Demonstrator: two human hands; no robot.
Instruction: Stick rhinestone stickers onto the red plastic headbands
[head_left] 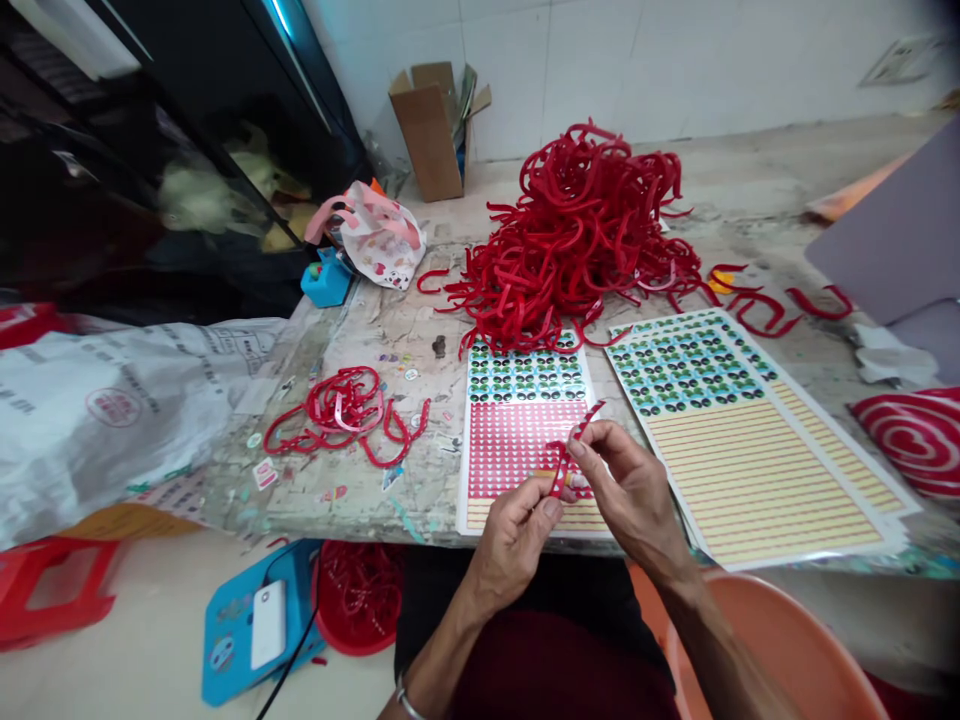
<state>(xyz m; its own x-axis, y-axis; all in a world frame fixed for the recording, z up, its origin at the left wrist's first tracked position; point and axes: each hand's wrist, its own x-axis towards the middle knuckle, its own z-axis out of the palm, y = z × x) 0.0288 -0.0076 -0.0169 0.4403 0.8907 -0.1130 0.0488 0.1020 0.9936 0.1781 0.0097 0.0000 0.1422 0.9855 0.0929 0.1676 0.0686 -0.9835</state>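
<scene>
Between my two hands is a narrow red strip with small pale marks (560, 472), held above a sticker sheet (517, 440). My left hand (519, 535) pinches its lower end. The thumb and fingers of my right hand (628, 488) close on its upper part. Behind the strip shows part of a yellowish, stick-like thing, mostly hidden by my fingers. The sheet has rows of green and dark oval prints above red rows with small white shapes. To the left lies a small group of red curved strips (352, 410), some with pale marks.
A tall heap of red curved strips (577, 230) covers the table's back middle. More printed sheets (757, 460) lie at right. A cardboard box (427, 140), a white bag with pink handles (382, 240) and a blue tape dispenser (326, 280) stand behind. Below are a red basin (360, 640) and an orange tub (795, 640).
</scene>
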